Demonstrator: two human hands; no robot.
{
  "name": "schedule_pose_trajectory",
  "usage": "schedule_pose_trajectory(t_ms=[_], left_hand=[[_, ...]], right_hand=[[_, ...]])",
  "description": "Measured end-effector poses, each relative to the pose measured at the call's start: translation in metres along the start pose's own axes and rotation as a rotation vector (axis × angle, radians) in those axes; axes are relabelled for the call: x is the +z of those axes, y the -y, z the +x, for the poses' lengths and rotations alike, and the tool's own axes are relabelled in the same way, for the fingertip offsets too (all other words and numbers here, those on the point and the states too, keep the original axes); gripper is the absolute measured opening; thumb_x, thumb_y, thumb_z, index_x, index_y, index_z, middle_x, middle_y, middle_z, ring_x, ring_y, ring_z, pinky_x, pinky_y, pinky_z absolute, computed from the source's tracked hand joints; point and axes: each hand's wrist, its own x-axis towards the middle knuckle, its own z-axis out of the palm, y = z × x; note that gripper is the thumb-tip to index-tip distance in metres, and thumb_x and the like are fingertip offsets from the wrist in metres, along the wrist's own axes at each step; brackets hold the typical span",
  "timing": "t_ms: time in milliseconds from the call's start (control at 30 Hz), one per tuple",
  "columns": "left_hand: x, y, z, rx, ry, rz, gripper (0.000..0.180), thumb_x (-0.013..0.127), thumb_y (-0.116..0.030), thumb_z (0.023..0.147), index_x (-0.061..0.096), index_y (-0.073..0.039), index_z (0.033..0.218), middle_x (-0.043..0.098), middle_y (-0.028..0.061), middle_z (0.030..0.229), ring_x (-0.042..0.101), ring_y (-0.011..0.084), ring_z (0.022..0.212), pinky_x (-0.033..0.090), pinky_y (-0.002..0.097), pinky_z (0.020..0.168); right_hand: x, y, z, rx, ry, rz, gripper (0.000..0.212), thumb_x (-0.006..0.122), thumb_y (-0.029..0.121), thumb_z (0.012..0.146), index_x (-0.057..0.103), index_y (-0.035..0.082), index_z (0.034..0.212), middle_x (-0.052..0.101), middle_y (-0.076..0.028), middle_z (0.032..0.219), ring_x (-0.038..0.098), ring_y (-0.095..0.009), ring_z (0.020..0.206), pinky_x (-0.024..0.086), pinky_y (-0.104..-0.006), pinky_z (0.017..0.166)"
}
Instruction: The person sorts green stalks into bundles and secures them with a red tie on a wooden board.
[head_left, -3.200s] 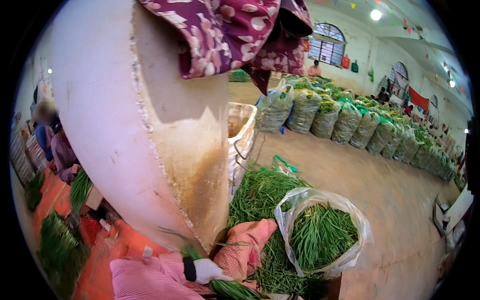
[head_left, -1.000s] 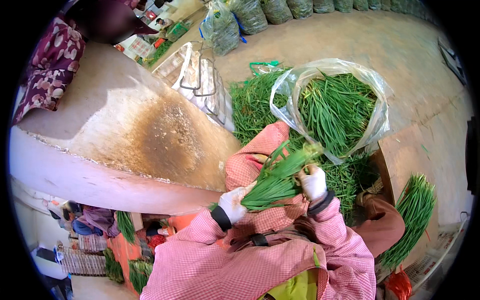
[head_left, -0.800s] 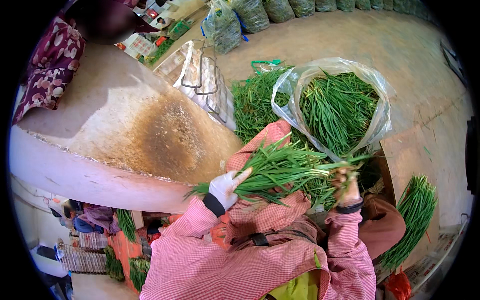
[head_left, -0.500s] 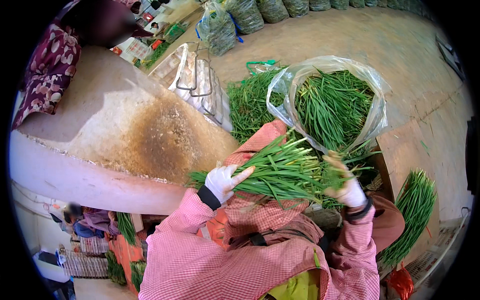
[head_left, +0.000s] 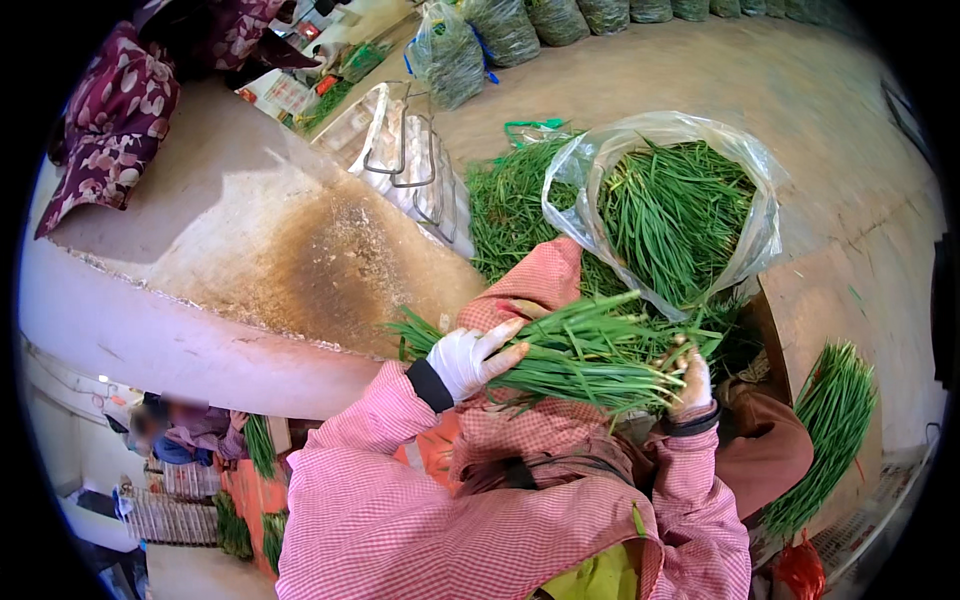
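A bunch of long green chives (head_left: 585, 350) lies crosswise over my lap, its pale stem ends to the right. My left hand (head_left: 468, 362), in a white glove, is closed around the leafy part. At the stem ends my right hand (head_left: 692, 385), also gloved with bare fingertips, has its fingers curled in on some stalks. Just beyond, a clear plastic bag (head_left: 772, 230) stands open, filled with more chives (head_left: 680, 215). A tangled heap of loose greens (head_left: 515, 195) rests to the bag's left.
A pale stained ledge (head_left: 215, 240) spans the left, with a white crate (head_left: 385, 150) behind it. On a board (head_left: 810, 295) at right lies a chive bundle (head_left: 825, 430). Stuffed bags (head_left: 447, 60) line the back. A person's floral sleeve (head_left: 115, 120) shows at upper left.
My right hand, blurred before and slightly above the stem ends, now sits lower against them with its fingers curled. The bunch has tilted slightly, and my left hand keeps its hold.
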Motion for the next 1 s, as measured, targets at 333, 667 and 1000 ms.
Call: schedule_pose_trajectory(t_ms=[333,667,1000], left_hand=[[0.002,0.014,0.006,0.141,-0.104,0.007,0.046,0.05,-0.008,0.067,0.04,-0.012,0.112,0.047,0.0141,0.11,0.052,0.0229,0.054,0.043,0.0315,0.046],[-0.004,0.011,0.013,0.012,-0.052,-0.293,0.077,0.058,-0.007,0.066,0.015,-0.008,0.129,0.043,0.0215,0.112,0.055,0.0352,0.084,0.047,0.0355,0.067],[0.003,0.03,0.0,-0.569,0.501,-1.033,0.037,0.06,-0.011,0.073,0.051,-0.003,0.108,0.058,0.0072,0.099,0.054,0.011,0.088,0.042,0.0252,0.078]], right_hand=[[-0.018,0.063,-0.008,-0.205,0.563,-0.734,0.047,0.063,0.035,0.07,0.051,0.001,0.099,0.051,-0.006,0.074,0.05,-0.017,0.067,0.041,-0.0269,0.062],[0.038,0.011,-0.003,0.017,0.414,-0.15,0.016,0.054,0.02,0.08,0.053,0.004,0.084,0.046,0.0,0.056,0.043,-0.009,0.047,0.039,-0.0249,0.048],[-0.096,0.069,0.068,0.117,0.331,-0.091,0.026,0.042,0.027,0.087,0.051,0.004,0.096,0.05,0.003,0.066,0.024,-0.002,0.037,0.021,-0.0158,0.033]])
